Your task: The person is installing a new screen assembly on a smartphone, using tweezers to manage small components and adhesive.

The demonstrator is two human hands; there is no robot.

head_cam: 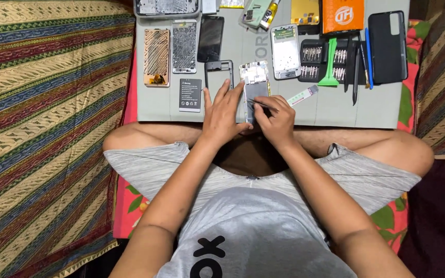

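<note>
Head view: left hand [222, 114] lies flat, steadying an opened phone [255, 90]; right hand [276, 119], at its 5 o'clock, pinches tweezers [261, 103]. Phone looks light, rigid and fragile, best held by its side edges.

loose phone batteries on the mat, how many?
1. A dark grey battery lies flat on the grey mat, just left of the left hand. Others may be hidden under the hands or past the top edge.

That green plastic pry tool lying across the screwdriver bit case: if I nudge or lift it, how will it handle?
The green pry tool looks like thin moulded plastic, so probably light and slightly springy. Its wide flat foot suggests it will slide, not roll. It lies across the black bit case, so a push could rock it off that edge.
</note>
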